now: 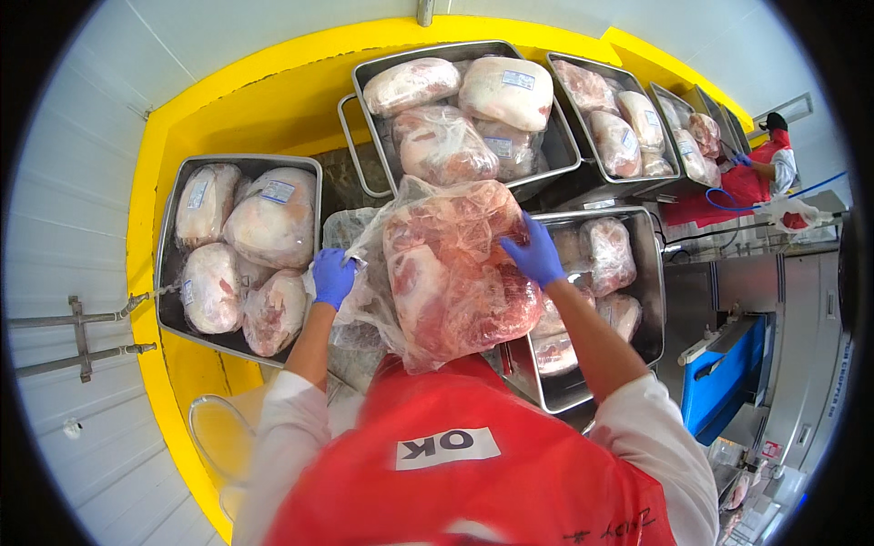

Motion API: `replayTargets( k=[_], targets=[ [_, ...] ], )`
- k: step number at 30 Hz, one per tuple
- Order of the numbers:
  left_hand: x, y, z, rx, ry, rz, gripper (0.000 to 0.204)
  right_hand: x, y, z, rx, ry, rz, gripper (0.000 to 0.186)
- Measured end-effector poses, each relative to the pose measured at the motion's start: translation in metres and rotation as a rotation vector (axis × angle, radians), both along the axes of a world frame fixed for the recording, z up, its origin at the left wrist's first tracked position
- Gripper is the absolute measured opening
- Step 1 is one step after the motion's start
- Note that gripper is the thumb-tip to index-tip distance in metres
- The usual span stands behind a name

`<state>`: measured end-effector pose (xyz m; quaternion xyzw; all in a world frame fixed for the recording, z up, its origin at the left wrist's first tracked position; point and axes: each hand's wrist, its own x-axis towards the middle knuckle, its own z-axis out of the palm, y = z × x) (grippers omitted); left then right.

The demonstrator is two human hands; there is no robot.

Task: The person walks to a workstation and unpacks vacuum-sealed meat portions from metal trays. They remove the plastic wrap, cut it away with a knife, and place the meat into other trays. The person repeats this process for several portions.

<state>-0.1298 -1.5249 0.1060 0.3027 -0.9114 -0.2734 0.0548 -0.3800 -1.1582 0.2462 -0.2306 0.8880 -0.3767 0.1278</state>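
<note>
A large block of frozen meat [464,273], pink and white, hangs in front of my red apron with loose clear plastic film around it. My left hand [334,278], in a blue glove, is closed on a bunch of the plastic film [369,305] at the block's left. On the other side my right hand [533,253], gloved alike, presses against the block's right edge with its fingers over the side. Its thumb lies underneath or behind and is partly hidden. Below the meat, my view of the floor is mostly covered.
Metal bins of wrapped meat surround me: a left bin [314,182], a far bin [569,155], a right bin [657,300] and more along the yellow wall curb [273,64]. A co-worker [774,168] in a red apron stands far right. Pipes [82,337] jut from the left wall.
</note>
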Motion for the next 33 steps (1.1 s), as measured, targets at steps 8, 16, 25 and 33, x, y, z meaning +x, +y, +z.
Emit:
replayTargets(
  k=[8,16,25,33],
  targets=[
    [0.011,0.072,-0.066,1.344,0.164,0.477,0.037,0.026,0.053,-0.054,-0.166,-0.808,-0.325,0.075],
    [-0.005,0.083,-0.065,1.429,0.145,0.315,0.049,-0.012,0.017,-0.014,-0.288,-0.933,-0.151,0.083],
    [0.057,0.055,-0.081,1.632,0.296,0.381,0.047,0.036,0.015,0.0,-0.108,-0.6,-0.2,0.081],
    [0.15,-0.022,0.119,0.61,0.046,0.124,0.042,0.119,-0.087,-0.041,-0.438,-1.012,-0.106,0.084]
  ],
)
